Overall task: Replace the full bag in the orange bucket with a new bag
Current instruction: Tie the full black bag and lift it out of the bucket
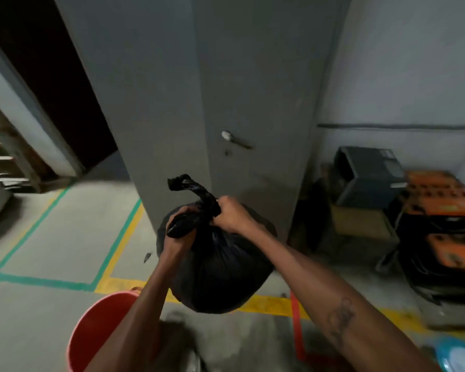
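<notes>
The bag hangs in the middle, off the floor, with the left hand at the left of its twisted neck and the right hand at the right, both gripping it. The bucket stands on the floor below and left of the bag, under the left forearm. Behind the bag rises a door, its handle above the bag. Left of the door is an open doorway, with shelves at the far left. Right of the door, boxes and crates are stacked against the wall. In the near right corner lies what may be a dish.
</notes>
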